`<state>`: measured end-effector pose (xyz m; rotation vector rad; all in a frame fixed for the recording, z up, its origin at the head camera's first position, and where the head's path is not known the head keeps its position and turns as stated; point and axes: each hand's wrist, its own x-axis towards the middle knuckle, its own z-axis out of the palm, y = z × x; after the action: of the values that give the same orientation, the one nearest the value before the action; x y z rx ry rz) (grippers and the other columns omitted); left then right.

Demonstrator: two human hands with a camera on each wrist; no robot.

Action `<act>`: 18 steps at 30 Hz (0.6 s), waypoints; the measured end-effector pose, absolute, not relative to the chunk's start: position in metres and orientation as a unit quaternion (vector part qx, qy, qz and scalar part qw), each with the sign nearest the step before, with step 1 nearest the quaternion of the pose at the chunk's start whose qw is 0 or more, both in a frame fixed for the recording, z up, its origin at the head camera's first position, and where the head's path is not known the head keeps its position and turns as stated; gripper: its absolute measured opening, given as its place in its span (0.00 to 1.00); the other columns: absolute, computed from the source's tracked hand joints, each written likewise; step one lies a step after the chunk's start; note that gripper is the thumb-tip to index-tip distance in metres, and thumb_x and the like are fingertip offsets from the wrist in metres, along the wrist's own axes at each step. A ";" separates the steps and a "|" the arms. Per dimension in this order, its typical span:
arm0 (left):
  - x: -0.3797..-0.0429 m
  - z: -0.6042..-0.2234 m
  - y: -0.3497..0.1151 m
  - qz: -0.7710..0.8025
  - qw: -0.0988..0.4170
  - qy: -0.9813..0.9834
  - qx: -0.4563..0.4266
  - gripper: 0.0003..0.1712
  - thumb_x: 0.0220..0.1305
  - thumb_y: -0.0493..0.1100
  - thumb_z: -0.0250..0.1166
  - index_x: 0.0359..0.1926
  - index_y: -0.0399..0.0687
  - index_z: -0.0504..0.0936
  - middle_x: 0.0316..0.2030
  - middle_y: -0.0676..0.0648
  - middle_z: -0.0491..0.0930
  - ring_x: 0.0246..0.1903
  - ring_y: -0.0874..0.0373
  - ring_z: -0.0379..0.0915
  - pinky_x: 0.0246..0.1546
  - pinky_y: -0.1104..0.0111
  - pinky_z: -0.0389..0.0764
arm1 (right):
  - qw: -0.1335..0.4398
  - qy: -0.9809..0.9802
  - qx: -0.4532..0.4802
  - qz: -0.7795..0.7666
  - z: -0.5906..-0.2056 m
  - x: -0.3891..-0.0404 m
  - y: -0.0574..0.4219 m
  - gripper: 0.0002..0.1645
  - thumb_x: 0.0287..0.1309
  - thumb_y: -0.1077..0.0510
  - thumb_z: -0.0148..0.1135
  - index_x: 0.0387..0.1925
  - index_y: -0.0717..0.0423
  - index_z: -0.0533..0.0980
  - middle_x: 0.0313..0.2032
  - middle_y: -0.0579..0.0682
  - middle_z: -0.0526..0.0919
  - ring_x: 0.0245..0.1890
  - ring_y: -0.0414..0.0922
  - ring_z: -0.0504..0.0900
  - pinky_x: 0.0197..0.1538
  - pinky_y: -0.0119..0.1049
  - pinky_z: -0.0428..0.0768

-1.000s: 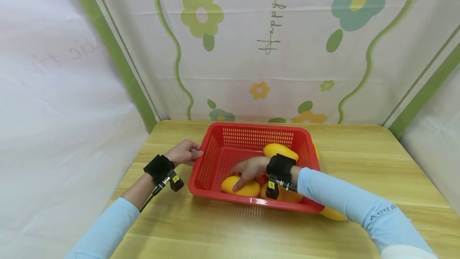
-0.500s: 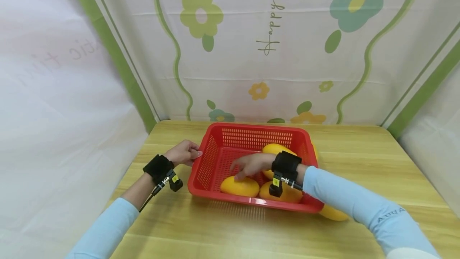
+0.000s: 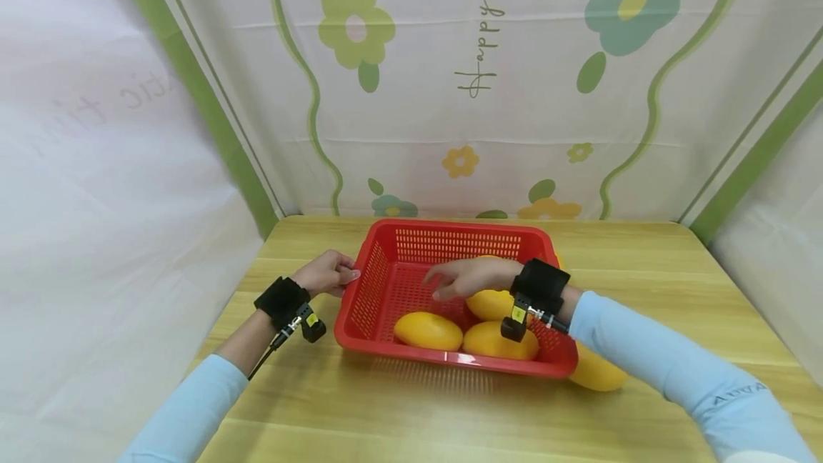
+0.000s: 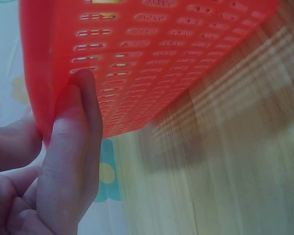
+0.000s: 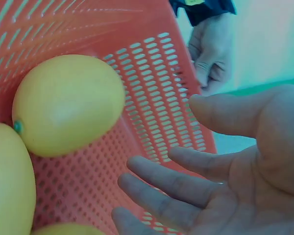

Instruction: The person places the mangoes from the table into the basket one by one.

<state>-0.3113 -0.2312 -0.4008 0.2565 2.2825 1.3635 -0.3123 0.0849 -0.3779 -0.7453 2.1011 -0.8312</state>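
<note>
A red perforated plastic basket (image 3: 405, 288) sits on the table with several yellow mangoes inside. My left hand (image 3: 324, 274) pinches its left rim, with the thumb on one side and fingers under the outer edge, as the left wrist view shows. Above the basket floor hovers my right hand (image 3: 472, 277), fingers spread and holding nothing. A mango (image 3: 429, 331) lies in the front middle of the basket, its green stem tip showing in the right wrist view. Beside it on the right rests a second mango (image 3: 500, 341). Another mango (image 3: 489, 304) is behind, partly covered by the right wrist.
Outside the basket's front right corner, a yellow mango (image 3: 598, 370) lies on the wooden table (image 3: 360, 413), partly under the right forearm. A bit of yellow (image 3: 561, 261) shows past the right rim. White flowered curtains (image 3: 411, 113) enclose the table at the back and sides.
My right hand has let go of the front middle mango, lifted off it and moved back and to the right. The left hand has stayed on the basket rim.
</note>
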 end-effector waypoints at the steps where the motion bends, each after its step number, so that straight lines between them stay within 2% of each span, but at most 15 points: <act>1: -0.312 -0.401 -0.231 0.496 0.234 0.831 0.093 0.16 0.71 0.33 0.51 0.52 0.23 0.74 0.37 0.33 0.85 0.33 0.52 0.84 0.38 0.58 0.87 | 0.369 0.820 -0.291 -0.328 -0.376 -0.312 0.088 0.26 0.63 0.51 0.59 0.62 0.49 0.68 0.61 0.54 0.74 0.59 0.50 0.72 0.64 0.53 0.71; 5: -0.312 -0.401 -0.232 0.496 0.235 0.831 0.089 0.15 0.71 0.33 0.51 0.52 0.23 0.74 0.37 0.33 0.85 0.33 0.52 0.84 0.38 0.59 0.87 | 0.343 0.822 -0.290 -0.351 -0.367 -0.309 0.103 0.27 0.63 0.52 0.59 0.62 0.51 0.67 0.60 0.53 0.74 0.59 0.50 0.73 0.64 0.52 0.72; 18: -0.313 -0.401 -0.232 0.499 0.240 0.828 0.096 0.16 0.71 0.33 0.52 0.52 0.23 0.74 0.37 0.34 0.85 0.32 0.53 0.84 0.38 0.59 0.87 | 0.194 0.828 -0.298 -0.435 -0.341 -0.290 0.161 0.25 0.65 0.53 0.58 0.61 0.54 0.67 0.54 0.57 0.78 0.57 0.54 0.74 0.60 0.53 0.76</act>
<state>-0.3127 -0.2317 -0.4011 0.2619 2.2653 1.3652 -0.2898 0.1606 -0.3406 -0.8351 2.3209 -1.2187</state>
